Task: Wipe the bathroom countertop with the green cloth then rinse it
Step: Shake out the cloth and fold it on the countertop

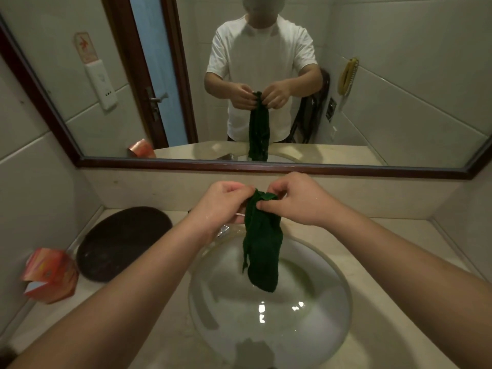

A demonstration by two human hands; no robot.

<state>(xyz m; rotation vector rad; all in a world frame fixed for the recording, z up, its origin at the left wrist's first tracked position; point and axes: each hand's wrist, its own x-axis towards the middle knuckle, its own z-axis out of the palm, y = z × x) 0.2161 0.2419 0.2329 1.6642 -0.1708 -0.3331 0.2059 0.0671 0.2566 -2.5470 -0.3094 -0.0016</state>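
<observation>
Nearby, dark tray [122, 242], red carton [50, 275]

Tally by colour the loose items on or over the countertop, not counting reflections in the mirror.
Green: 1, cloth, held over the sink by both hands
Dark brown: 1, tray
Orange-red: 1, box
Total: 3

Dim, warm light; wide-angle edge distortion
</observation>
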